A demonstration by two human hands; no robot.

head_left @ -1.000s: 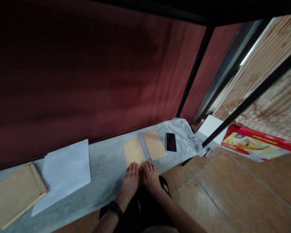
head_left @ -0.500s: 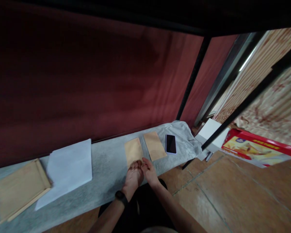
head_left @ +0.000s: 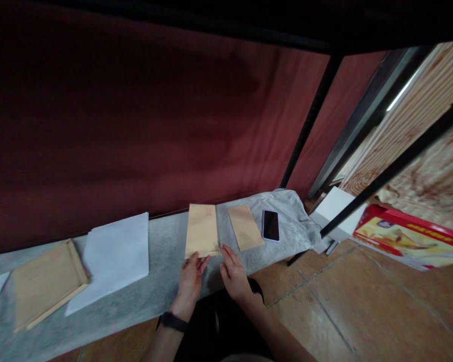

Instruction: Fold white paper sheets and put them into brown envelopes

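Over cloth (head_left: 166, 256), left hand (head_left: 190, 279) pinches envelope (head_left: 203, 230), long axis toward wall (head_left: 154, 151), right hand (head_left: 235, 277) uncurled.

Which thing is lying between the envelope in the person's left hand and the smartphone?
In the head view, a second brown envelope lies flat between the envelope in the left hand and the smartphone.

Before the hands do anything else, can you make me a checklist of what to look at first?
1. Left hand has a grip on the brown envelope: ok, at its near edge.
2. Right hand touches that envelope: cannot tell; its fingertips are close to a corner.
3. Phone is apart from the envelope: ok.
4. White paper is apart from both hands: ok.
5. Something is inside the envelope: cannot tell.
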